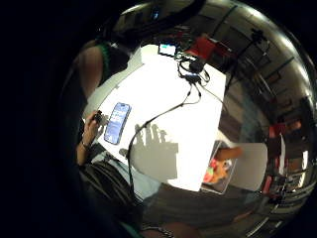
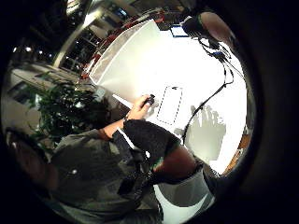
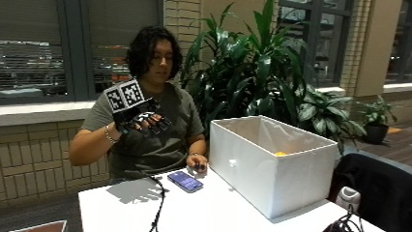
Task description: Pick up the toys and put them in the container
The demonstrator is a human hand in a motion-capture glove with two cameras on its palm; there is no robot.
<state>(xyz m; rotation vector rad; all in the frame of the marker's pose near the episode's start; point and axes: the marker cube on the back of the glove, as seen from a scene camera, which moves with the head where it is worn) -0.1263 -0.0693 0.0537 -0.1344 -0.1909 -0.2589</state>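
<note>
White table (image 3: 212,212) from outside: the gloved right hand (image 3: 143,121) is raised at chest height, fingers spread and holding nothing, with the container (image 3: 273,164) well off to its own left on the tabletop, a yellow toy (image 3: 281,154) just visible inside. Little-finger palm view looks down on the table, a phone (image 1: 117,122) and, on the floor beside it, a tray (image 1: 221,187) of bright toys (image 1: 216,171), so the coming reach is likely downward and past the table edge. Thumb-side view shows only the hand's spread-finger shadow (image 2: 209,128) on the table beside the phone.

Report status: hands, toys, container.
Right hand raised over the table, fingers spread, holding nothing. White container upright on the table, something yellow inside. No toys on the tabletop. Phone beside the bare hand.
</note>
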